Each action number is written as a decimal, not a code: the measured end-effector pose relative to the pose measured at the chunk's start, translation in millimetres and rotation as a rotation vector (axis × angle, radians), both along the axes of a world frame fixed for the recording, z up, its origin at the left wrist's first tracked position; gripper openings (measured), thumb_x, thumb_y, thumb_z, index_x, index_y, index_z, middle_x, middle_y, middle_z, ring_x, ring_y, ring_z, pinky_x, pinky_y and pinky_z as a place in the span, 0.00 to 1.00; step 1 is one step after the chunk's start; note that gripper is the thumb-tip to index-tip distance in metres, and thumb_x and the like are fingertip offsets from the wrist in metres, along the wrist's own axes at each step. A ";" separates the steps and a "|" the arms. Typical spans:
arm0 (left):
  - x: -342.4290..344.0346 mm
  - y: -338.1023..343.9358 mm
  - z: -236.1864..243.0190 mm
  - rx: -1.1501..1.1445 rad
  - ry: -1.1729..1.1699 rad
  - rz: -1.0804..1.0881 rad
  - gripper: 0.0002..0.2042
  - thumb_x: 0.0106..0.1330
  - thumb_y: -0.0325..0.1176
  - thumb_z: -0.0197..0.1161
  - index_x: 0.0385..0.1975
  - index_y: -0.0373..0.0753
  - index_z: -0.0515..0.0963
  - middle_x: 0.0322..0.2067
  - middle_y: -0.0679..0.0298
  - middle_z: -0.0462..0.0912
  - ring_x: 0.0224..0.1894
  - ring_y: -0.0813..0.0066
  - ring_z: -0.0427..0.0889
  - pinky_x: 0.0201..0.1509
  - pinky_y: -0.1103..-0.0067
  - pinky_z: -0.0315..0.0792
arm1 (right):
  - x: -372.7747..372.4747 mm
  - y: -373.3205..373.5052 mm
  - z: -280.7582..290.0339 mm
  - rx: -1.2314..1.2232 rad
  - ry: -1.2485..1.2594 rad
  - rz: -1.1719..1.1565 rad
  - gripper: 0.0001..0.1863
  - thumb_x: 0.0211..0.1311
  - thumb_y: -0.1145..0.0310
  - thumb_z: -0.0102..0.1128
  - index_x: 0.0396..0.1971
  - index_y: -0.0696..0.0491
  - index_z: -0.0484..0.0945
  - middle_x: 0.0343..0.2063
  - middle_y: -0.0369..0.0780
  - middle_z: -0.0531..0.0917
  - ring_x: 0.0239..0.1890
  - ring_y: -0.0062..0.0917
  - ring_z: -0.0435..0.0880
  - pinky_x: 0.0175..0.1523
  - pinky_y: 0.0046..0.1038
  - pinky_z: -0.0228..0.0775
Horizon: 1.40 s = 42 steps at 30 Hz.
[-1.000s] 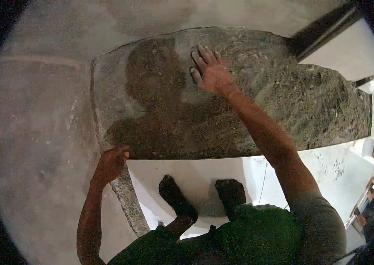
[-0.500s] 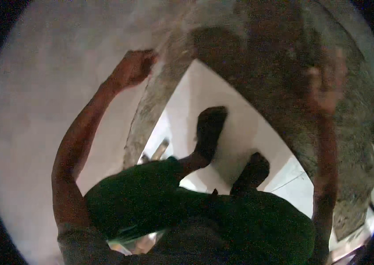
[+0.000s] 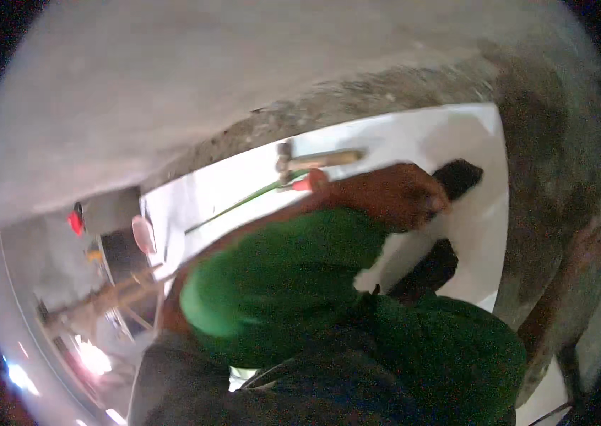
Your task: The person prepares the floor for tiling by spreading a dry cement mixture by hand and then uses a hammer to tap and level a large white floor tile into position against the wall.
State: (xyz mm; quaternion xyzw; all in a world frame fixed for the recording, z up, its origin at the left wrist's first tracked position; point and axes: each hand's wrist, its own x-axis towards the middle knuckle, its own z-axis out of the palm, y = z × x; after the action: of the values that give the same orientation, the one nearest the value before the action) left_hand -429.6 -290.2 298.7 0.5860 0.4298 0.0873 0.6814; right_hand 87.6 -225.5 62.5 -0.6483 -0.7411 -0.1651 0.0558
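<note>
My left hand [image 3: 410,197] is over my left knee, its arm running along the thigh. The fingers are curled in; whether anything is inside them is hidden. Beyond that forearm, a hammer [image 3: 325,157] with a metal head and wooden handle lies on the white surface [image 3: 236,174]. Close to the hammer is a long thin green rod [image 3: 233,207] with an orange-red end piece [image 3: 309,180]. At the right, my right hand [image 3: 592,245] is against the rough grey-brown surface [image 3: 538,170], blurred, with its fingers looking stretched out.
A plain grey wall [image 3: 172,78] with a rough lower strip [image 3: 357,99] curves across the far side. At the left are a pink rounded object [image 3: 143,234], a red object [image 3: 76,220], wooden bars [image 3: 112,295] and a bright light [image 3: 92,356]. My dark-shod feet [image 3: 428,270] stand on the white surface.
The view has swung left, bringing the hammer, rod and left-side objects into sight. My left hand has come away from the wall toward my knee; my right hand appears lower.
</note>
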 end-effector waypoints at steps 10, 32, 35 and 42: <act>-55.9 -62.1 12.8 0.153 0.276 0.307 0.13 0.70 0.34 0.61 0.49 0.36 0.83 0.50 0.50 0.86 0.56 0.55 0.84 0.59 0.65 0.77 | -46.0 9.9 29.8 -0.299 0.144 0.092 0.23 0.76 0.51 0.47 0.64 0.45 0.68 0.59 0.44 0.70 0.60 0.41 0.69 0.64 0.49 0.61; -256.1 11.5 -74.3 0.033 0.642 0.247 0.18 0.71 0.36 0.63 0.59 0.40 0.77 0.33 0.56 0.85 0.34 0.66 0.83 0.40 0.67 0.79 | -74.9 -139.8 109.5 -0.624 0.297 -0.180 0.23 0.71 0.54 0.58 0.61 0.48 0.79 0.61 0.50 0.80 0.55 0.46 0.85 0.58 0.47 0.80; -211.4 46.9 -55.8 -0.036 0.522 0.081 0.17 0.72 0.36 0.62 0.58 0.40 0.77 0.30 0.57 0.86 0.30 0.68 0.83 0.37 0.69 0.79 | -156.5 -68.6 193.4 -0.603 0.473 -0.061 0.31 0.72 0.47 0.57 0.70 0.44 0.71 0.66 0.51 0.76 0.62 0.50 0.79 0.66 0.47 0.75; -28.2 123.7 -79.1 0.669 0.269 -0.956 0.16 0.67 0.39 0.65 0.49 0.37 0.77 0.46 0.46 0.81 0.39 0.42 0.84 0.44 0.55 0.80 | -286.2 22.0 228.6 -0.883 0.435 0.394 0.40 0.65 0.48 0.68 0.68 0.58 0.68 0.57 0.55 0.80 0.60 0.48 0.81 0.65 0.48 0.74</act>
State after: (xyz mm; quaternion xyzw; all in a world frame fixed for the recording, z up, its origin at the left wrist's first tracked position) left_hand -457.9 -166.5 219.6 0.9030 0.1503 -0.1733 0.3632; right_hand -198.6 -203.5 291.1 -0.4779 -0.8191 0.3147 -0.0403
